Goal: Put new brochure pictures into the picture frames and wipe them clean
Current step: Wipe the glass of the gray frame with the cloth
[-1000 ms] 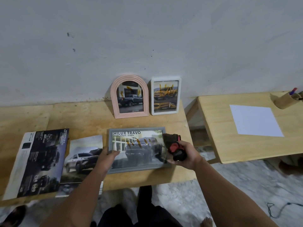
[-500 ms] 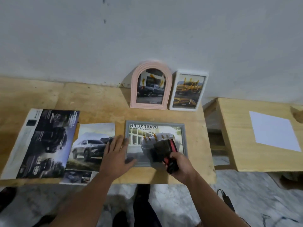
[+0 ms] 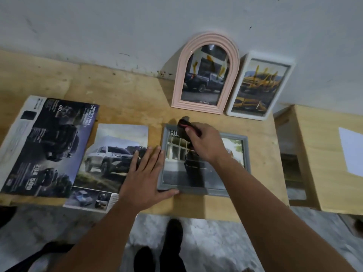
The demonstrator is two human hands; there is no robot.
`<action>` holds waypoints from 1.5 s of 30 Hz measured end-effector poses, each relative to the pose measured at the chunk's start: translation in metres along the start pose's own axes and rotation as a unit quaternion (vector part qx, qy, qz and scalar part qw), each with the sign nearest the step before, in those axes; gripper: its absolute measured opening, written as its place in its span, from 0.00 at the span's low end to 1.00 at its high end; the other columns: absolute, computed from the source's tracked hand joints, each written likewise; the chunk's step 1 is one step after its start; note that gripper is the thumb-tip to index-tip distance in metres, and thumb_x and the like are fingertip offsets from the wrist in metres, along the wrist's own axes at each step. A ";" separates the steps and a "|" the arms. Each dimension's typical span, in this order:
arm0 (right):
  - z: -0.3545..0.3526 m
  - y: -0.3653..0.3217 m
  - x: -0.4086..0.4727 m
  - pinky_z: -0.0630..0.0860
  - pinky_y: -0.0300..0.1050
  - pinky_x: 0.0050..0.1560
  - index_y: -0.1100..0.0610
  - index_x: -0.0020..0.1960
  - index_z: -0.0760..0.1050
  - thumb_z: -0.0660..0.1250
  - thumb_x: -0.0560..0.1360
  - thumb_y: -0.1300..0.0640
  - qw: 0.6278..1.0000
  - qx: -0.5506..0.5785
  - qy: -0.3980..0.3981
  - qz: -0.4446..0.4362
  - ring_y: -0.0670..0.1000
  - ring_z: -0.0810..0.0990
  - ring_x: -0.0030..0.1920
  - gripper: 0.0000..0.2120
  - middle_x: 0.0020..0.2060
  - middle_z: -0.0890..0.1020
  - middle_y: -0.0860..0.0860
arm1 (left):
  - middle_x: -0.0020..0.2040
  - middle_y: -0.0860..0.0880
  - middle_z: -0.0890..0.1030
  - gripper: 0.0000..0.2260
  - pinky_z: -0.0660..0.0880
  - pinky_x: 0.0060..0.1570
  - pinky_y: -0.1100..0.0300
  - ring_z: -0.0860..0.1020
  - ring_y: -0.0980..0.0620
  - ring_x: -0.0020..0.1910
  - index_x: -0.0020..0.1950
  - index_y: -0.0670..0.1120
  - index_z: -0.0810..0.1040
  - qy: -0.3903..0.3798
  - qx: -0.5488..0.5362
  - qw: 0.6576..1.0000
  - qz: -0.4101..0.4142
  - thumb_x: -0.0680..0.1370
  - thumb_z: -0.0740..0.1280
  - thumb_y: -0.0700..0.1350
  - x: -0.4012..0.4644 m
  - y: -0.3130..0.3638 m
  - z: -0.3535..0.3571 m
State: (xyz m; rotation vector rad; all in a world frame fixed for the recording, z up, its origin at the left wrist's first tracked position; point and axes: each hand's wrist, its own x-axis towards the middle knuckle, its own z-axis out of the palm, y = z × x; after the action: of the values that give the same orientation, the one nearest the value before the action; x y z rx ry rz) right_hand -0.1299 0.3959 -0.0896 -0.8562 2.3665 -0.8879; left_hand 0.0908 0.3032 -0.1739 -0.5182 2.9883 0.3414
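A grey picture frame (image 3: 246, 154) lies flat on the wooden table (image 3: 121, 95), holding a truck brochure picture. My right hand (image 3: 206, 146) grips a dark cloth with red trim (image 3: 183, 125) and presses it on the frame's top left corner. My left hand (image 3: 145, 173) lies flat with straight fingers against the frame's left edge, thumb at its bottom left corner. A pink arched frame (image 3: 181, 75) and a white frame (image 3: 282, 87) lean on the wall behind, each holding a truck picture.
Two car brochures lie left of the frame: a dark one (image 3: 45, 146) and a lighter one (image 3: 110, 158) partly under my left hand. A second wooden table (image 3: 322, 154) with white paper (image 3: 351, 152) stands to the right, across a gap.
My right hand has moved the cloth from the frame's right side across to its top left corner. My left hand stays at the frame's left edge. The camera has moved closer.
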 end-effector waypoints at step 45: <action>-0.013 0.024 -0.062 0.77 0.48 0.61 0.49 0.69 0.78 0.62 0.84 0.54 0.945 -0.123 -0.304 -0.018 0.52 0.81 0.57 0.15 0.59 0.84 0.53 | 0.86 0.46 0.53 0.54 0.52 0.80 0.35 0.51 0.46 0.85 0.85 0.43 0.53 0.032 -0.014 0.999 0.004 0.72 0.53 0.82 0.002 -0.002 0.004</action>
State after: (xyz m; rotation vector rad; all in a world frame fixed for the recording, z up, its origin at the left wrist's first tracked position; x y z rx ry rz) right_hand -0.1034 0.4585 -0.0855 -1.0859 1.9319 -0.2704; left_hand 0.0899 0.3019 -0.1788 -0.5293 3.0514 0.3736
